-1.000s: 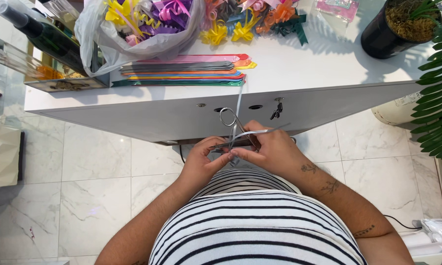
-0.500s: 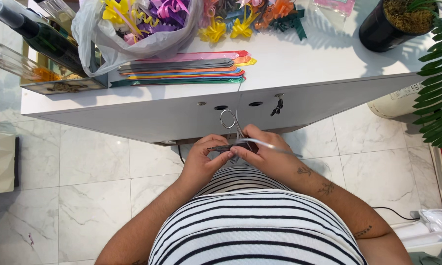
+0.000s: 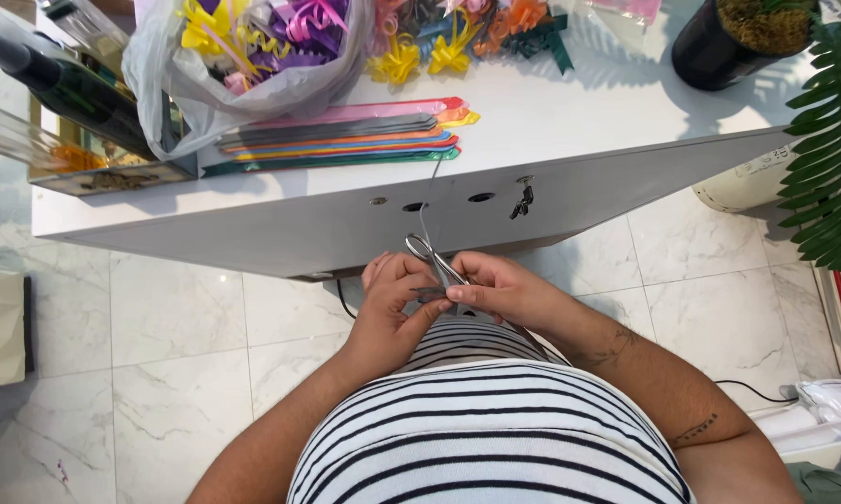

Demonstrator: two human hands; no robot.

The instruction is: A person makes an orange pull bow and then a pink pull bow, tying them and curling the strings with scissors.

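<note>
A thin grey ribbon (image 3: 428, 201) runs from the strips on the desk down to my hands, where I pinch its end just below the desk's front edge, close against my striped shirt (image 3: 486, 420). My left hand (image 3: 392, 308) is clenched around the small gathered piece, thumb and fingers pressing it flat. My right hand (image 3: 495, 289) grips the scissors (image 3: 434, 261), whose metal loops stick up between my two hands; I cannot tell whether the blades are parted. I judge the ribbon light, limp and a little slick, so it wants a firm pinch close to the working end, or it will slide and curl away. The scissors are stiff and hard and sit best held at the handles. Beyond, on the white desk (image 3: 569, 131), the ribbon strips (image 3: 336, 140) lie stacked in a flat fan of many colours, a plastic bag (image 3: 159, 75) of curled bows gapes behind them, more bows (image 3: 439, 51) are scattered to its right, and a dark pot (image 3: 728, 47) stands at the far corner beside green fronds (image 3: 831, 149).
</note>
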